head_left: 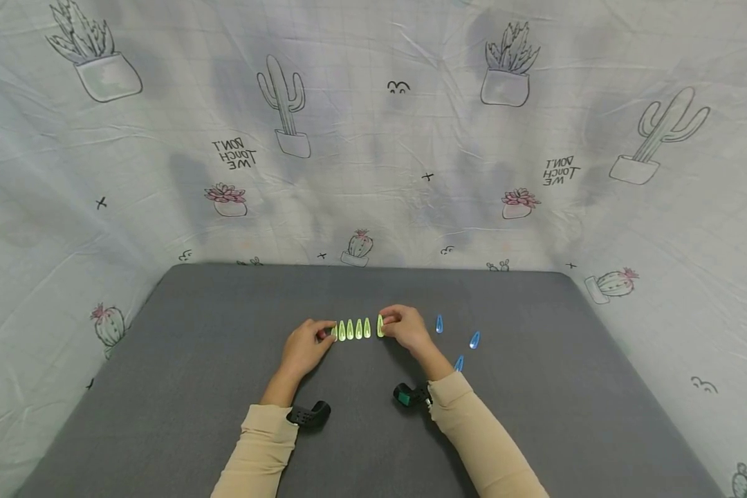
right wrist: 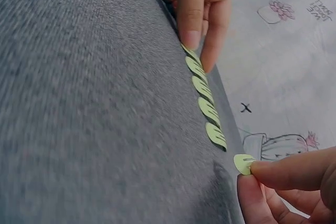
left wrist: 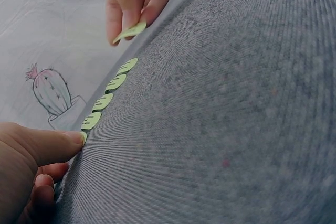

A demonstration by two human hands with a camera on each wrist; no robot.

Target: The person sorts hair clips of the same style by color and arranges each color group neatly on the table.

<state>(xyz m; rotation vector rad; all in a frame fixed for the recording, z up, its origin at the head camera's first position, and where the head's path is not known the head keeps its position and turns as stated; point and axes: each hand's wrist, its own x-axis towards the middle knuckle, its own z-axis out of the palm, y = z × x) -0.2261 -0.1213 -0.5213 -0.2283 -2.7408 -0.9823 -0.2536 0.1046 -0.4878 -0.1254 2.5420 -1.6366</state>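
Grey tabletop (head_left: 255,297) in head view: far edge beyond green clip row (head_left: 350,329); blue clips (head_left: 475,339) right, one partly behind right sleeve (head_left: 485,429). Left wrist: left hand (left wrist: 26,166) pinches row's leftmost clip (left wrist: 84,138). Right wrist: right hand (right wrist: 289,174) pinches separate green clip (right wrist: 243,164), gap to row.

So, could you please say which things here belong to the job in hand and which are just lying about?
In the job:
row of five green clips, the end one in the left grip
sixth green clip in the right grip

Apparently just lying about:
three blue clips
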